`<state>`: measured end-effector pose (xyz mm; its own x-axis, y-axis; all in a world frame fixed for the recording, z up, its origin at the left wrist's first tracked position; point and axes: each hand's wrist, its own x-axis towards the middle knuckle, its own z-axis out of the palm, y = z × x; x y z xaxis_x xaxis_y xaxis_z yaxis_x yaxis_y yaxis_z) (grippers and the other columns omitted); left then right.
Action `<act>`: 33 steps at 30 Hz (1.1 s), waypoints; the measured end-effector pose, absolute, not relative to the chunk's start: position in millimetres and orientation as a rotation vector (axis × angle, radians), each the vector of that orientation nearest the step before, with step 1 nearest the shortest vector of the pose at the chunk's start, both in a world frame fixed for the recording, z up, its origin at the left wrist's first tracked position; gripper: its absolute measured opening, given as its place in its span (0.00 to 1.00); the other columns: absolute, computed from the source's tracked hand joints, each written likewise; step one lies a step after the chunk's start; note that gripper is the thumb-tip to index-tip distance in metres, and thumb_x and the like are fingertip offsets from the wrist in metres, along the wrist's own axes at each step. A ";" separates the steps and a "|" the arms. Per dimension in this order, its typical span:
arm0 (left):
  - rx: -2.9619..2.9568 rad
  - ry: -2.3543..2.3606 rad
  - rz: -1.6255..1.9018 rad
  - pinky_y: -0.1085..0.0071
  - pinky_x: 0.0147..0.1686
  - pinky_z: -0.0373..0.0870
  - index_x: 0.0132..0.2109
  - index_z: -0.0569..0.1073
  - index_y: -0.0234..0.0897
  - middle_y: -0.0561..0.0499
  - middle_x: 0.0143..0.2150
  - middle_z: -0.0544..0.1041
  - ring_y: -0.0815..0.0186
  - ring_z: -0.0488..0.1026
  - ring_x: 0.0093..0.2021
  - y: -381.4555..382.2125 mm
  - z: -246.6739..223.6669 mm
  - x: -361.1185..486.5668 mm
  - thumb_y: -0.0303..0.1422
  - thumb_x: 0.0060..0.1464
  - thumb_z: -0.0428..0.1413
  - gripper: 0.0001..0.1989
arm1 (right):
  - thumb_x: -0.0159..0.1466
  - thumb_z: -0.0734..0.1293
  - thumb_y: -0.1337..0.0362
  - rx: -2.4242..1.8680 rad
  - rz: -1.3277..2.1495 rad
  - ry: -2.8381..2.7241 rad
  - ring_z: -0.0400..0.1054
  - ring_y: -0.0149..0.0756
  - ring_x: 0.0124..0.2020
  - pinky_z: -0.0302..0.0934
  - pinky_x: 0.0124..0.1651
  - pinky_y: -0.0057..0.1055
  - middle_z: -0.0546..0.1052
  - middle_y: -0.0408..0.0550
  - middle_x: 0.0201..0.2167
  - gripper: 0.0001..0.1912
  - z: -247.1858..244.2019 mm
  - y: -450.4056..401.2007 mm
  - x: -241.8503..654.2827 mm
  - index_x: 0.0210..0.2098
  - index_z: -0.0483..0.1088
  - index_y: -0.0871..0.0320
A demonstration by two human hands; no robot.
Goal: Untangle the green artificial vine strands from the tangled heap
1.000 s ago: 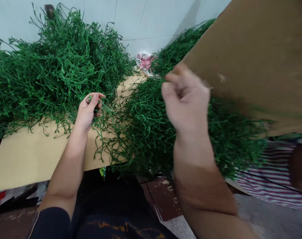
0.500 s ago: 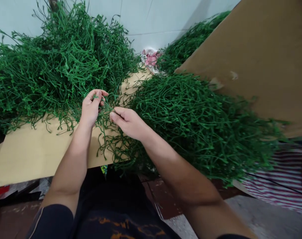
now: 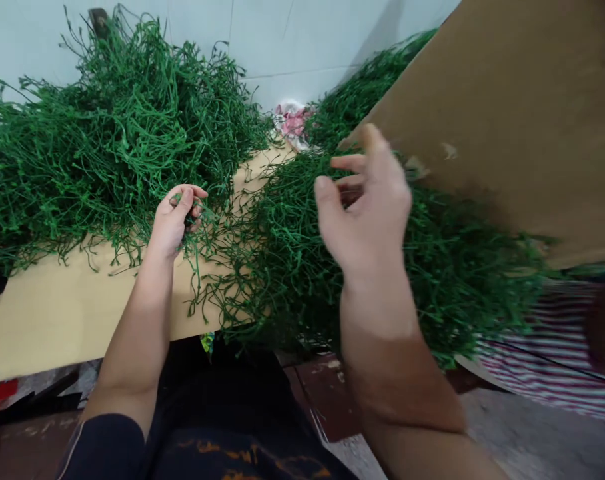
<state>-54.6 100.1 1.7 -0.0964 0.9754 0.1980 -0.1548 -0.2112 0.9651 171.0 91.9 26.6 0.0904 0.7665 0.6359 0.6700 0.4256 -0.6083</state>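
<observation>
My left hand (image 3: 175, 217) is closed around a few thin green plastic stems (image 3: 198, 230), just in front of the large left heap of green stems (image 3: 147, 133). Raised over the right heap of stems (image 3: 302, 220) is my right hand (image 3: 365, 207), its fingers apart and curved, with nothing visible in it. Loose stems (image 3: 232, 267) lie scattered on the cardboard sheet (image 3: 72, 307) between the two heaps.
An upright cardboard panel (image 3: 507, 120) leans in from the right, with more stems (image 3: 372, 80) behind it. A pink and white cloth (image 3: 295, 123) lies by the tiled wall (image 3: 302, 40). Red-striped fabric (image 3: 537, 353) shows at the lower right.
My right hand has let go of the stems at my left hand and moved right and up over the right heap, its fingers opening. My left hand keeps its hold.
</observation>
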 end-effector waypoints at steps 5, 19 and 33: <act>1.209 0.916 1.429 0.81 0.15 0.56 0.32 0.70 0.35 0.57 0.21 0.64 0.78 0.60 0.19 98.8 -1.8 -44.8 0.46 0.49 0.57 0.16 | 0.60 0.61 0.48 -1.022 0.406 -2.037 0.65 0.42 0.45 0.62 0.46 0.41 0.70 0.57 0.47 0.29 14.0 85.8 123.0 0.54 0.62 0.59; 1.193 1.072 1.510 0.82 0.15 0.57 0.32 0.68 0.36 0.58 0.19 0.65 0.77 0.61 0.16 107.0 -9.2 -52.5 0.44 0.54 0.53 0.14 | 0.64 0.57 0.61 -0.802 0.855 -1.854 0.54 0.27 0.25 0.50 0.31 0.28 0.59 0.41 0.20 0.15 3.5 79.3 115.1 0.21 0.56 0.58; 1.137 1.123 1.672 0.82 0.12 0.49 0.29 0.66 0.37 0.60 0.15 0.57 0.79 0.53 0.13 106.2 -0.1 -62.7 0.39 0.55 0.53 0.12 | 0.62 0.59 0.61 -1.220 -0.110 -1.616 0.62 0.36 0.33 0.59 0.36 0.39 0.67 0.54 0.33 0.11 40.4 67.8 201.0 0.36 0.69 0.61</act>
<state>-62.7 106.2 -0.1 -0.2709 0.9329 0.2373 -0.1327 -0.2803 0.9507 201.0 67.8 40.4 0.0800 0.6424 0.7622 0.7394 0.4745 -0.4776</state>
